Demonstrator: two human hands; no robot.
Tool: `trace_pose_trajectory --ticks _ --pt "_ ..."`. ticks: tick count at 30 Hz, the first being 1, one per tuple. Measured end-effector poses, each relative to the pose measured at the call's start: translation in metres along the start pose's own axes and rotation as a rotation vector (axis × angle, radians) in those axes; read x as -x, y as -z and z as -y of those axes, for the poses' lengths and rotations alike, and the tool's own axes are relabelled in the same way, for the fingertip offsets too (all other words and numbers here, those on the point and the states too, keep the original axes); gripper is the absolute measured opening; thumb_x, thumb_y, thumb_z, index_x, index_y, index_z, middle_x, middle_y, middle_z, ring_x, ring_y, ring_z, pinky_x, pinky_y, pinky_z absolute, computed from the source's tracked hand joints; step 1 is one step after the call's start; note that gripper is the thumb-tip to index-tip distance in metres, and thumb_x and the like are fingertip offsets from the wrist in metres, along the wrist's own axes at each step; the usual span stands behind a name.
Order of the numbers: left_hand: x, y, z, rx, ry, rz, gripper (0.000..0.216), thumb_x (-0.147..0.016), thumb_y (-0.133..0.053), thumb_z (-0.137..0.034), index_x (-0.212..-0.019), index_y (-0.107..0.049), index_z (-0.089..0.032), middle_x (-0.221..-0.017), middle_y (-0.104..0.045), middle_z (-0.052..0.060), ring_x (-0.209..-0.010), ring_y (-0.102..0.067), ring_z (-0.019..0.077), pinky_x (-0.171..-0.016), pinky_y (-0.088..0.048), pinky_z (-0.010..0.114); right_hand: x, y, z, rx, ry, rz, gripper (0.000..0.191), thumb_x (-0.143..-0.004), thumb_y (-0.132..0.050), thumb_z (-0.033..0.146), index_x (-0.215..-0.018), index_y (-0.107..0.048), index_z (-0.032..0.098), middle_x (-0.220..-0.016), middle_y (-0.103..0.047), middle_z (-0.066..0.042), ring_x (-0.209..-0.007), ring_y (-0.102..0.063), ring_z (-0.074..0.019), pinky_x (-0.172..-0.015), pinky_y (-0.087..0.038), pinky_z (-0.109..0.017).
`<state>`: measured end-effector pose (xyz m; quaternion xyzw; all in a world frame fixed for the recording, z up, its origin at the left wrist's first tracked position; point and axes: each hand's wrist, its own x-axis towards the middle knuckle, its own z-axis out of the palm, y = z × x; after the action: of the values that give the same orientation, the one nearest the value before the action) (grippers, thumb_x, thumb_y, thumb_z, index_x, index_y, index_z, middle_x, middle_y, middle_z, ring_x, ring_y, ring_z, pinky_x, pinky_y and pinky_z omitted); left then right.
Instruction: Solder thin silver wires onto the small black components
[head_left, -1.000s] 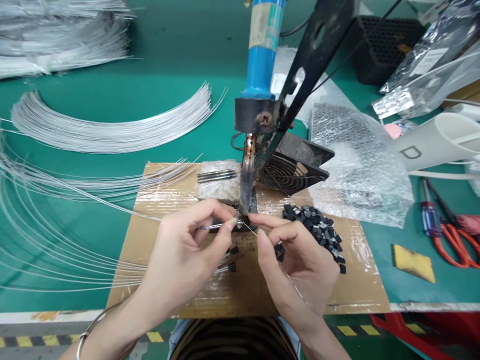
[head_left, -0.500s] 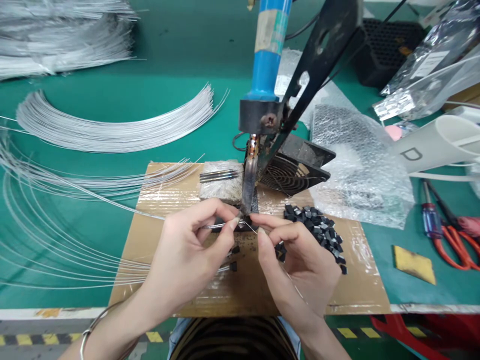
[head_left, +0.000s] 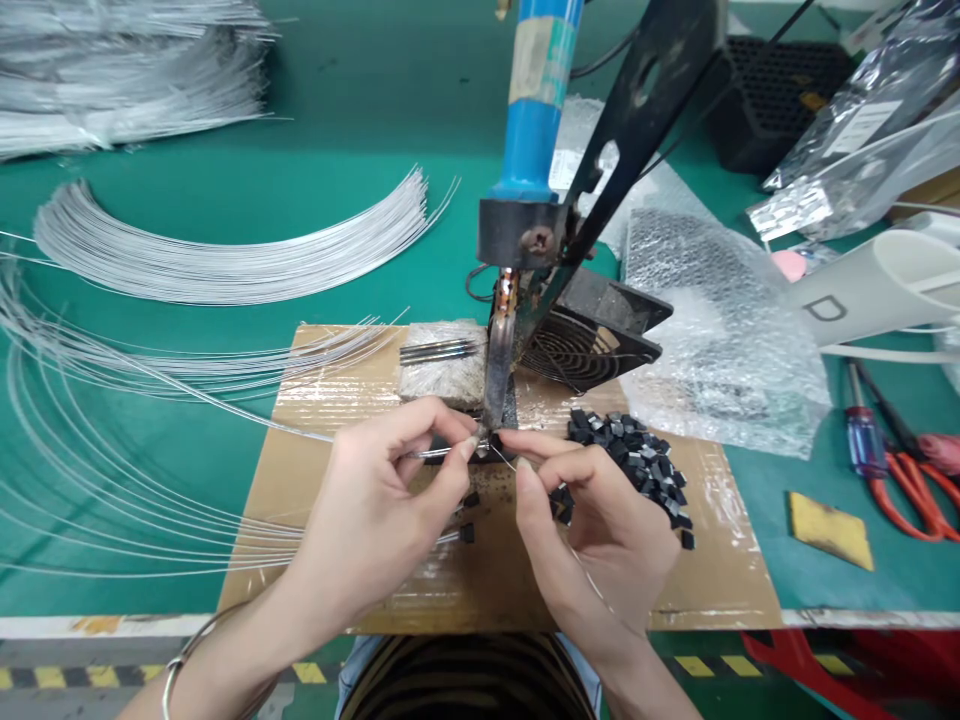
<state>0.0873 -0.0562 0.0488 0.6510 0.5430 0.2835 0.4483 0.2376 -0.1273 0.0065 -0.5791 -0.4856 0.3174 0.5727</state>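
The thin wire [head_left: 300, 430] is pinched in the left hand's [head_left: 375, 515] grip, its end beneath the soldering iron tip [head_left: 496, 390]. The right hand [head_left: 600, 525] pinches a finer strand [head_left: 508, 461] alongside. A slip of either hand could burn the fingertips.

Green bench [head_left: 360, 110] – cardboard sheet [head_left: 720, 570], wire bundles [head_left: 225, 265], scissors [head_left: 911, 490] on it

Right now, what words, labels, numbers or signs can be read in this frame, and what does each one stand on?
"D": on the side of the white tube, far right.
White label on the silver bag: print too blurred to read.
Taped label on the blue handle: nothing legible.
No other text shows.
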Motion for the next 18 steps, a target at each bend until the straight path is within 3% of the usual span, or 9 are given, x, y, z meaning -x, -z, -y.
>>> trace_pose_trajectory --ticks 6,14,18 --pt "0.0022 0.0003 0.0025 -0.002 0.002 0.01 0.01 -0.089 -0.066 -0.019 -0.082 -0.072 -0.021 -0.088 -0.08 0.003 -0.075 -0.072 0.0167 -0.053 -0.045 0.023 0.0007 -0.0003 -0.0004 0.004 0.004 -0.006 0.019 -0.094 -0.069 0.008 -0.087 -0.063 0.025 -0.114 -0.081 -0.007 -0.106 -0.079 -0.0243 -0.095 -0.06 -0.04" --pt "0.0036 -0.0022 0.0023 0.006 -0.012 -0.017 0.009 -0.089 -0.065 -0.019 -0.081 -0.07 -0.021 -0.087 -0.08 0.002 -0.073 -0.071 0.0155 -0.053 -0.044 0.023 0.0001 -0.0016 -0.0009 -0.01 0.036 -0.012 0.021 -0.091 -0.071 0.003 -0.088 -0.063 0.023 -0.113 -0.081 -0.004 -0.105 -0.079 -0.0188 -0.095 -0.058 -0.031" --pt "0.0044 -0.0029 0.0003 -0.013 -0.036 -0.032 0.01 -0.089 -0.065 -0.018 -0.081 -0.07 -0.021 -0.081 -0.077 0.0 -0.063 -0.064 0.0117 -0.05 -0.04 0.023 -0.0004 -0.0017 -0.0018 -0.005 0.049 -0.018 0.022 -0.09 -0.07 0.001 -0.088 -0.063 0.022 -0.113 -0.081 -0.004 -0.105 -0.079 -0.0183 -0.096 -0.058 -0.03"
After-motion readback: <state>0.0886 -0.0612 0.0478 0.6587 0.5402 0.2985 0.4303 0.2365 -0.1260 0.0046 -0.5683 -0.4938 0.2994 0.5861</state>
